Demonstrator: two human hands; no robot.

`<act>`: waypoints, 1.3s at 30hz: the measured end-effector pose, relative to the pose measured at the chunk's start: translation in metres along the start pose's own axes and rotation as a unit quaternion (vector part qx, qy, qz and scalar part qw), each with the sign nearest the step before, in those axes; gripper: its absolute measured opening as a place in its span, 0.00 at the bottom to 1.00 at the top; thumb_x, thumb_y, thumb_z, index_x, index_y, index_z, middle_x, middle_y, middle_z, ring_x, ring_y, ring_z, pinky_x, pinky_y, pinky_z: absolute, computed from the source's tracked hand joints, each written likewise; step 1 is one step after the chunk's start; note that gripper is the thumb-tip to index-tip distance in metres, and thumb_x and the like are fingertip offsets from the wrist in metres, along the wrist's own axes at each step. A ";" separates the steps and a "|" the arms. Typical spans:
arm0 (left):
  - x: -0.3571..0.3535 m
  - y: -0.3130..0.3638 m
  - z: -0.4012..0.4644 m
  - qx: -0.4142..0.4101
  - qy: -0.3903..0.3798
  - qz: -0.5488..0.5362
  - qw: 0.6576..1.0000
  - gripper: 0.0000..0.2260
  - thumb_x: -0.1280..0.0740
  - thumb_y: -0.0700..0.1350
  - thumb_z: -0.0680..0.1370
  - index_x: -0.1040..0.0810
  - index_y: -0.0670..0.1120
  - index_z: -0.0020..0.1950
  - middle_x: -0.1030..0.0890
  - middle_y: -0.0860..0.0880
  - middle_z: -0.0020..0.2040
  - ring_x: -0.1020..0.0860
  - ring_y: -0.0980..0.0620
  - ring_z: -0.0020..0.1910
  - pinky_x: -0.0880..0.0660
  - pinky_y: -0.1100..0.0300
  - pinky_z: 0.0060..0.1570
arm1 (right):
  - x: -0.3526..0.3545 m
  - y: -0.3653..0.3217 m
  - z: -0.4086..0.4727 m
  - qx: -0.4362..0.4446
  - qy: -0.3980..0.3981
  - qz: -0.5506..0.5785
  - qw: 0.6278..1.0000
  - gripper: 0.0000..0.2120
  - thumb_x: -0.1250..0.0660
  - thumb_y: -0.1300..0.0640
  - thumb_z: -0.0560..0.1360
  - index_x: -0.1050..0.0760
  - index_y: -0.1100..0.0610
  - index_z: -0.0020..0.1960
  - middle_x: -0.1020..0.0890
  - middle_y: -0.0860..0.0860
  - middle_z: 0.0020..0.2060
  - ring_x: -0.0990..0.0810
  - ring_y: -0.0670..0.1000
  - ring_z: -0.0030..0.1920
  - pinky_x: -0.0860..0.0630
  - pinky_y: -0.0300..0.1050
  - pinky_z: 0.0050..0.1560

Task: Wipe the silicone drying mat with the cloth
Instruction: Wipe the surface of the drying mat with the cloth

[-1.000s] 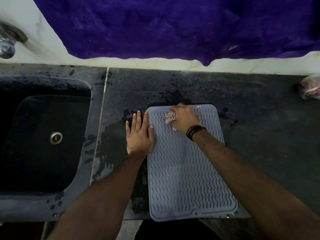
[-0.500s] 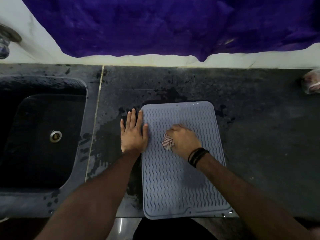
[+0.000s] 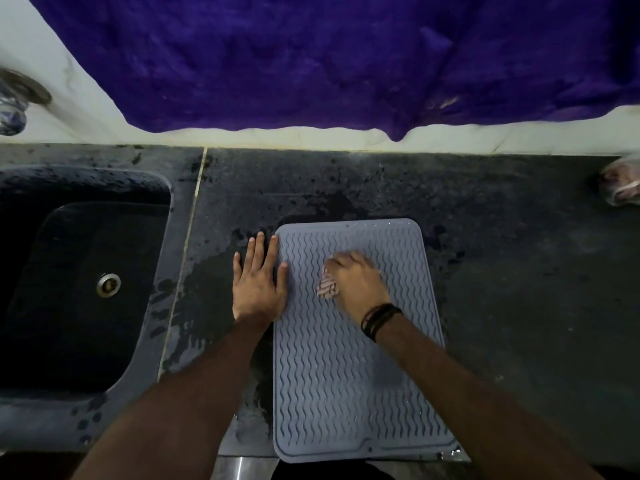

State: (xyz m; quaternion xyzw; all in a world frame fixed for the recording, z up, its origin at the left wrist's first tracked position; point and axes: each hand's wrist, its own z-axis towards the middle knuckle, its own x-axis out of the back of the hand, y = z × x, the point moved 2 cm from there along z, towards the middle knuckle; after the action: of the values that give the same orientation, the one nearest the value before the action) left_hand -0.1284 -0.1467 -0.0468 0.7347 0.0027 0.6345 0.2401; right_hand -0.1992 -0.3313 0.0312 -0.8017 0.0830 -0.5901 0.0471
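One sink (image 3: 86, 271) left of mat (image 3: 346, 375)

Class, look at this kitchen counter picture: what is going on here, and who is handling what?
A person is wiping a grey silicone drying mat that lies on a dark, wet-spotted counter beside a sink. The right hand grips a small bunched cloth and presses it onto the mat's upper middle. The left hand lies flat, fingers straight, across the mat's left edge, apparently steadying it. A purple fabric hangs on the wall behind.
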 end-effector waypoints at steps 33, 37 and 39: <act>0.000 0.001 0.001 0.007 -0.003 0.014 1.000 0.29 0.57 0.61 0.82 0.53 0.55 0.82 0.52 0.51 0.83 0.58 0.54 0.81 0.60 0.46 0.79 | -0.027 -0.015 -0.057 0.033 0.013 0.045 0.998 0.23 0.32 0.57 0.72 0.28 0.55 0.66 0.27 0.52 0.66 0.34 0.56 0.69 0.37 0.53 0.71; -0.001 0.000 0.002 0.000 -0.002 0.008 1.000 0.29 0.57 0.61 0.82 0.53 0.54 0.82 0.52 0.50 0.83 0.58 0.54 0.81 0.61 0.47 0.79 | -0.011 -0.007 -0.029 -0.002 0.040 0.049 0.998 0.25 0.32 0.58 0.72 0.31 0.55 0.69 0.29 0.51 0.68 0.34 0.55 0.69 0.35 0.53 0.70; -0.001 -0.001 0.001 -0.002 0.005 0.006 1.000 0.29 0.57 0.61 0.82 0.52 0.54 0.82 0.51 0.50 0.83 0.57 0.53 0.81 0.61 0.47 0.79 | -0.008 -0.009 -0.018 -0.008 0.039 0.029 0.999 0.26 0.32 0.59 0.73 0.31 0.55 0.70 0.29 0.52 0.68 0.35 0.56 0.69 0.37 0.53 0.71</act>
State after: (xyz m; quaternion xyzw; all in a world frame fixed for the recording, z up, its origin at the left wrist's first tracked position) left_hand -0.1277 -0.1467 -0.0480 0.7309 -0.0017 0.6395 0.2384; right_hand -0.2177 -0.3205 0.0311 -0.7758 0.1124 -0.6185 0.0542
